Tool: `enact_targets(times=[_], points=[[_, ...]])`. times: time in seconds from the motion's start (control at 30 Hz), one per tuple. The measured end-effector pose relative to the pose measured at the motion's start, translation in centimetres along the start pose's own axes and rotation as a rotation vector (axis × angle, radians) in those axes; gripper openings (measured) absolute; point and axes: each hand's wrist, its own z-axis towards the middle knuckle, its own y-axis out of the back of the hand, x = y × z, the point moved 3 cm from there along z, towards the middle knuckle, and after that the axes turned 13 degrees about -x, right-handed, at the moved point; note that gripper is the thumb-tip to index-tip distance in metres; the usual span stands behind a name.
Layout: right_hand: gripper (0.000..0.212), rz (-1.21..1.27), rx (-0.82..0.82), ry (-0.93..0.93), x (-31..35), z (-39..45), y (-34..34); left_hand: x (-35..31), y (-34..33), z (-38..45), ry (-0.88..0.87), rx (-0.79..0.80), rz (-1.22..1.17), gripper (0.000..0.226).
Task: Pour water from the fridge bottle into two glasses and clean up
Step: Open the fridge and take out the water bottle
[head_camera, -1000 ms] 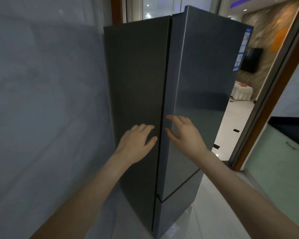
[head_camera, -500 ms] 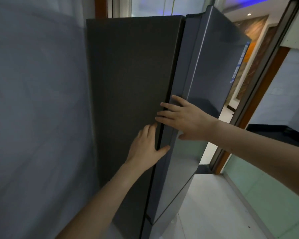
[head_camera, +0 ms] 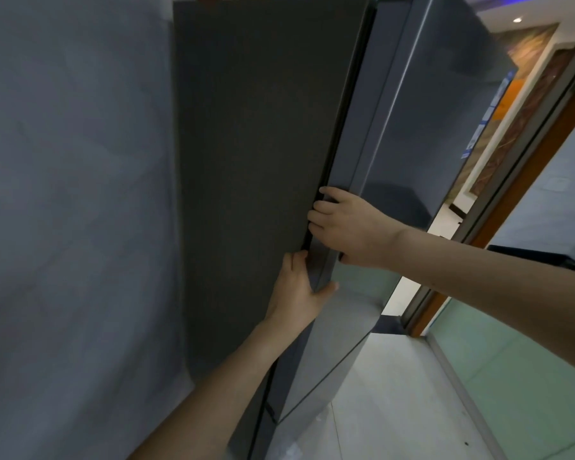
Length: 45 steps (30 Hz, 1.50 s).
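Tall dark grey metal fridge (head_camera: 263,161) fills centre, 12 o'clock. Left hand (head_camera: 299,293) grasps edge of glossy grey upper door (head_camera: 412,144), thumb on front. Right hand (head_camera: 349,227) just above, at 1 o'clock, fingers hooked into door seam. Bottle not visible.

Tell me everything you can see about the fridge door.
The tall dark grey fridge door looks like smooth, glossy metal, reflecting the room, with blue-and-white stickers near its far edge. It looks closed or barely cracked. The left hand and right hand both grip its near edge, fingers curled into the seam beside the matte side panel.
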Motion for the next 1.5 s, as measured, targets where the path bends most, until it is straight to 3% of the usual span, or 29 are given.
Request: enact_targets(times=[0.2,0.33,0.57,0.7,0.77,0.87,0.97,1.03,1.1,1.17,1.23,1.37,1.5], points=[[0.052,0.034,-0.04,-0.038,0.3,0.1,0.1,-0.2,0.1,0.4,0.065,-0.065,-0.03,0.053],[0.04,0.049,-0.065,-0.059,0.4,-0.1,0.4,-0.7,0.3,0.3,0.096,-0.088,-0.049,0.053],[0.038,0.044,-0.083,-0.028,0.5,-1.6,1.1,-1.9,0.2,-0.6,0.098,-0.063,-0.029,0.051],[0.042,0.076,-0.176,-0.027,0.9,-6.5,0.7,-4.3,-1.0,-3.3,0.028,-0.053,-0.038,0.056],[0.041,0.212,-0.294,-0.07,1.6,-9.8,0.6,-5.6,-1.7,-4.7,-0.02,-0.081,-0.075,0.06],[0.037,0.522,-0.581,-0.301,3.5,-14.3,0.4,-7.2,-2.6,-6.1,-0.056,-0.054,-0.09,0.06],[0.031,0.693,-0.882,-0.821,6.3,-17.3,-0.7,-8.1,-3.2,-7.4,-0.068,-0.04,-0.08,0.056],[0.05,0.869,-0.924,-1.189,8.3,-18.3,-1.9,-8.5,-3.7,-8.3,-0.074,-0.024,-0.1,0.054],[0.076,1.139,-0.883,-1.434,10.0,-18.2,-3.1,-8.9,-4.1,-9.1,-0.075,0.007,-0.128,0.049],[0.091,1.322,-0.848,-1.554,11.2,-17.9,-3.8,-9.3,-4.4,-9.9,-0.084,0.04,-0.173,0.042],[0.097,1.355,-0.852,-1.652,11.7,-18.0,-4.4,-9.8,-4.9,-10.6,-0.115,0.117,-0.188,0.037],[0.092,1.238,-0.993,-1.799,11.6,-19.5,-5.0,-10.5,-5.5,-11.6,-0.252,0.296,-0.133,0.041],[0.095,1.131,-1.052,-1.898,11.4,-21.6,-5.8,-10.3,-5.2,-10.1,-0.388,0.288,-0.089,0.028]])
